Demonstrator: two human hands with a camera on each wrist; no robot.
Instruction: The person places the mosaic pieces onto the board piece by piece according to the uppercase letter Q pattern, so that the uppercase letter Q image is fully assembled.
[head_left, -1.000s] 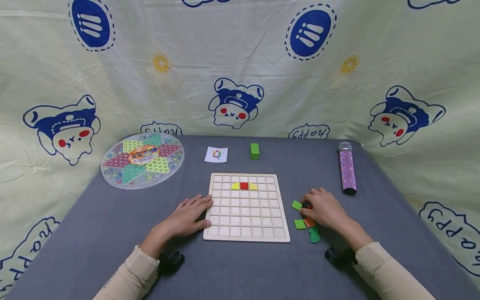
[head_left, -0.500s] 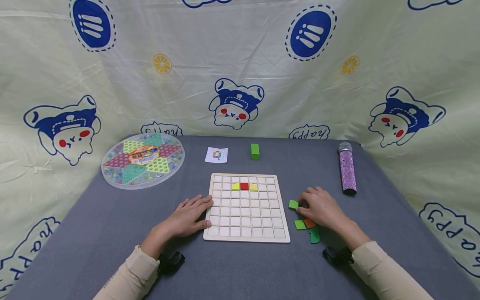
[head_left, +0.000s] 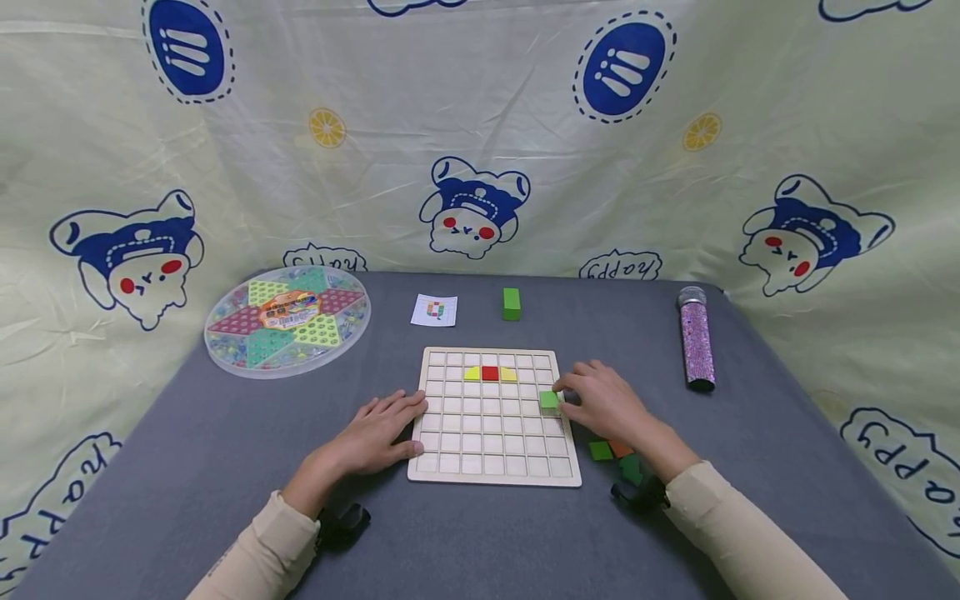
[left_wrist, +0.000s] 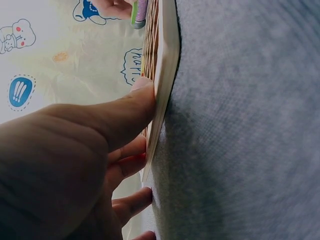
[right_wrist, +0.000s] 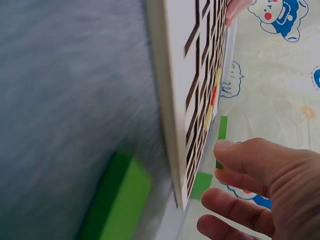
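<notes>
A wooden grid board (head_left: 491,454) lies in the middle of the table, with a red square (head_left: 490,373) between two yellow pieces (head_left: 472,374) in one upper row. My left hand (head_left: 378,433) rests against the board's left edge, fingers spread, thumb at the edge in the left wrist view. My right hand (head_left: 609,406) pinches a light green square tile (head_left: 549,402) between thumb and finger, over the board's right side. In the right wrist view that tile (right_wrist: 222,131) stands edge-on at the thumb tip. By the right forearm lie another green tile (head_left: 600,451), an orange piece (head_left: 620,449) and a dark green piece (head_left: 631,469).
Behind the board are a white card (head_left: 434,310) with a small coloured pattern and a green block (head_left: 512,304). A round clear box of Chinese checkers (head_left: 288,321) sits at the back left. A glittery purple microphone-shaped object (head_left: 697,342) lies at the right.
My right hand has picked up the green tile from the table right of the board and carried it left over the board. The left hand has stayed in place.
</notes>
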